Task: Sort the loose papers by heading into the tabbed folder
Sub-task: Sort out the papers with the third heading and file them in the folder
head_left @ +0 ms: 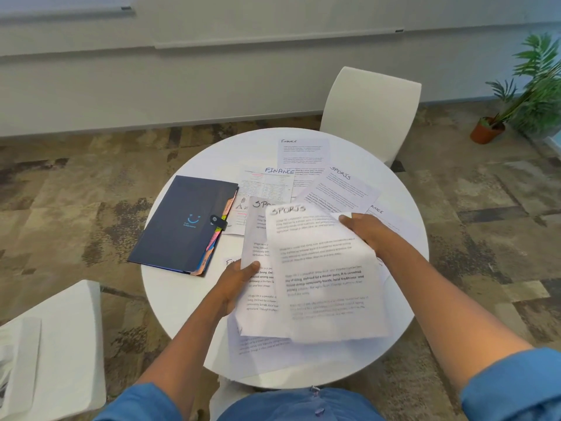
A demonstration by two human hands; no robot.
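My right hand [368, 230] grips a sheet headed SPORTS [324, 268] by its right edge and holds it above the table. My left hand [236, 282] grips a second SPORTS sheet [258, 238] by its left edge, partly under the first. The dark blue tabbed folder [182, 221] lies closed at the table's left, its coloured tabs along its right edge. Loose sheets lie behind: two headed FINANCE [303, 150] [270, 183], one headed SPORTS [343, 189], and one partly hidden sheet [382, 215]. Another sheet [258, 354] lies at the near edge under the held ones.
The round white table [170, 296] stands on patterned carpet. A white chair [370, 110] stands behind the table, another white seat [51, 341] at the near left. A potted plant [516, 110] is on the floor at the far right.
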